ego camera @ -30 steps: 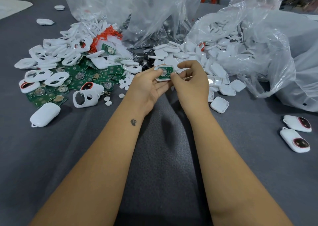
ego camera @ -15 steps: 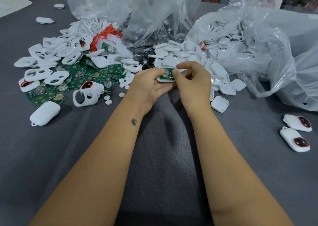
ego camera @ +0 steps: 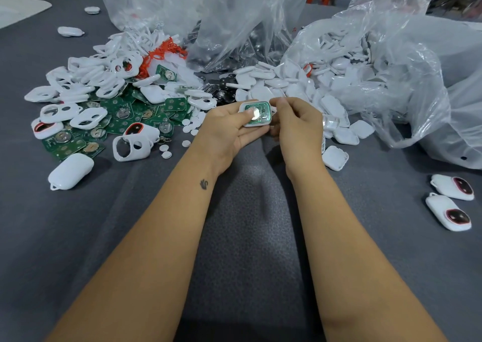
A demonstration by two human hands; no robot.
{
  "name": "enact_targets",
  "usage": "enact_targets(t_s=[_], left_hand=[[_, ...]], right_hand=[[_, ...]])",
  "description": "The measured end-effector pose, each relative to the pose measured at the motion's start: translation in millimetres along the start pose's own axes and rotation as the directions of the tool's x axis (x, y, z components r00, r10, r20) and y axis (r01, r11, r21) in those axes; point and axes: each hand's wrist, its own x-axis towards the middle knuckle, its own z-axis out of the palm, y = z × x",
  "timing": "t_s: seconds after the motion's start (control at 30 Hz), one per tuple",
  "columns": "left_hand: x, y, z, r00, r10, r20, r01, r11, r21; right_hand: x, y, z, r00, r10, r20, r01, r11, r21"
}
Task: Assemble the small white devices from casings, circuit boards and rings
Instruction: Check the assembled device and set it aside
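1. Now, head view: the left hand cradles a white casing with a green circuit board inside, thumb pressing its middle.
2. Just beside it, the right hand curls its fingers at the casing's right edge; whether they actually pinch it, I cannot tell.
3. Left of the hands lie loose boards.

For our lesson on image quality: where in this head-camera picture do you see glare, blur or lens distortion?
Head view: glare whitens the round metal disc on the circuit board held in the left hand; the right hand has soft, slightly blurred fingertips; the clear plastic bags carry bright sheen; the wide-angle lens stretches the forearms toward the lower corners.
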Motion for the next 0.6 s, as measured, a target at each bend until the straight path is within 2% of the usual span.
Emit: enact_targets(t_s=[0.07,0.2,0.6], left_hand=[[1.0,0.5,-1.2,1.000,0.002,-0.001,-0.002,1.000,0.012],[1.9,1.9,-3.3,1.000,0.003,0.005,-0.004,0.999,0.044],[2.3,0.0,-3.9,1.000,0.002,0.010,-0.003,0.997,0.076]], right_hand=[[0.2,-0.3,-0.7,0.998,0.044,0.040,-0.045,0.999,0.026],[0.0,1.7,0.0,0.991,0.051,0.123,-0.043,0.997,-0.066],[-1.2,0.0,-3.2,0.983,0.060,0.173,-0.052,0.997,-0.053]])
